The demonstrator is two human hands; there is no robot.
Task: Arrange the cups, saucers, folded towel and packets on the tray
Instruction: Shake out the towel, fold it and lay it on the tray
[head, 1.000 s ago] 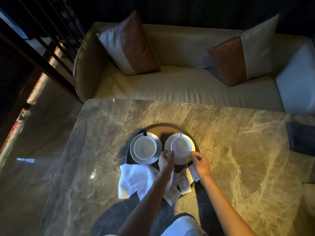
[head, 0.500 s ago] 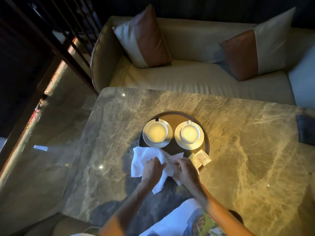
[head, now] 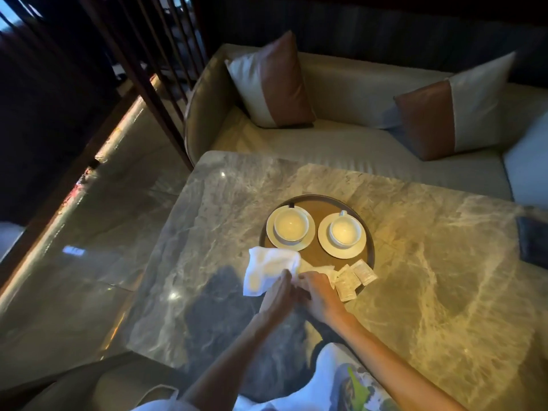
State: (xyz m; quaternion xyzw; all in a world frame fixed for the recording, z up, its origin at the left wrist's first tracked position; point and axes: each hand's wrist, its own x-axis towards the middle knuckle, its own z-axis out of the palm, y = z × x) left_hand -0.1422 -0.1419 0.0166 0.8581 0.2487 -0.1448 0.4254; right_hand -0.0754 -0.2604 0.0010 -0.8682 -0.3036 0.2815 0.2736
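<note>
A round dark tray [head: 326,199] sits on the marble table [head: 430,292]. On it stand two white cups on saucers, the left cup [head: 290,225] and the right cup [head: 345,232]. Several paper packets [head: 353,277] lie at the tray's near right rim. A white towel [head: 268,269] hangs over the tray's near left edge, crumpled. My left hand [head: 278,296] and my right hand [head: 318,295] both pinch the towel at its near right corner, close together.
A beige sofa [head: 341,143] with two brown-and-cream cushions [head: 271,81] stands beyond the table. A dark object [head: 533,241] lies at the table's right edge. Dark railing bars [head: 142,69] rise at the left over a glossy floor.
Both hands left the right cup's saucer and moved to the towel, which is now bunched and lifted at one corner. The packets lie more spread at the tray's rim. The camera has shifted.
</note>
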